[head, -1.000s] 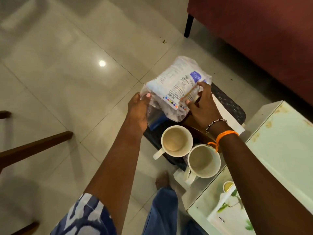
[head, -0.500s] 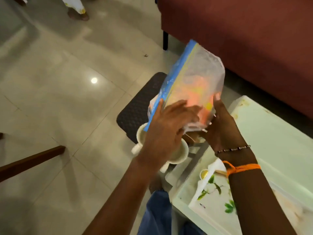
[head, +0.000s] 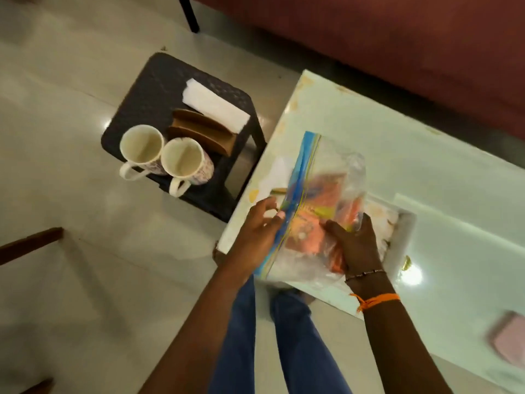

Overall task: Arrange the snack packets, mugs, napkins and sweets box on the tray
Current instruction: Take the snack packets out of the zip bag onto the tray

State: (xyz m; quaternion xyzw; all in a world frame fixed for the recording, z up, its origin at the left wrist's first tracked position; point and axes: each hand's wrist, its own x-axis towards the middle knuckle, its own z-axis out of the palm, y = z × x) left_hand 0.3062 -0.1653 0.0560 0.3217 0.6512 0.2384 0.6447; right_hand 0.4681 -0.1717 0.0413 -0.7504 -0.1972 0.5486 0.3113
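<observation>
Both hands, left hand (head: 262, 223) and right hand (head: 353, 243), grip the snack bag (head: 318, 200) over the tray (head: 403, 231); mugs (head: 163, 159), napkins (head: 214, 108) remain on the stool (head: 142, 95).

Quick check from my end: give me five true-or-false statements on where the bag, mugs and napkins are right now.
1. Both hands hold the zip bag. True: left hand, right hand.
2. The bag is over the stool. False: it is over the tray on the pale table.
3. Two mugs stand on the stool. True.
4. The mugs lie on their sides. False: both are upright.
5. The napkins are on the tray. False: they lie on the stool.
</observation>
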